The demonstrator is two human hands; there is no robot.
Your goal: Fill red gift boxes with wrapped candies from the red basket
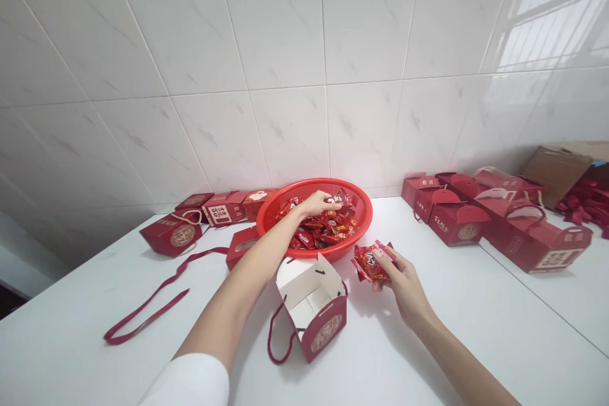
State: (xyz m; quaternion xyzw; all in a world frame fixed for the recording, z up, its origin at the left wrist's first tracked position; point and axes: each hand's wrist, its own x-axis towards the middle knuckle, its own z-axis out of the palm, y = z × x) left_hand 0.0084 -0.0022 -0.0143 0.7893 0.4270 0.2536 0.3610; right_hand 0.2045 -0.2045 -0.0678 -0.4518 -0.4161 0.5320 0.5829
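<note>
My left hand (316,203) is over the red plastic basket (364,228), its fingers closed on a small dark-red candy packet (340,198). Many wrapped candies (307,238) lie in the basket below it. To the right of the basket, my right hand (402,279) grips several shiny red candy packets (368,261) between thumb and fingers. An open red gift box (328,333) with a white inside stands between my forearms. Its inside shows no candy, and a dark-red cord handle (272,346) hangs at its left.
Closed red gift boxes (223,209) stand along the wall at left, and more red gift boxes (459,219) at right. A dark-red ribbon (157,298) lies on the white table (71,330). A cardboard box (554,171) with red ribbons is at far right.
</note>
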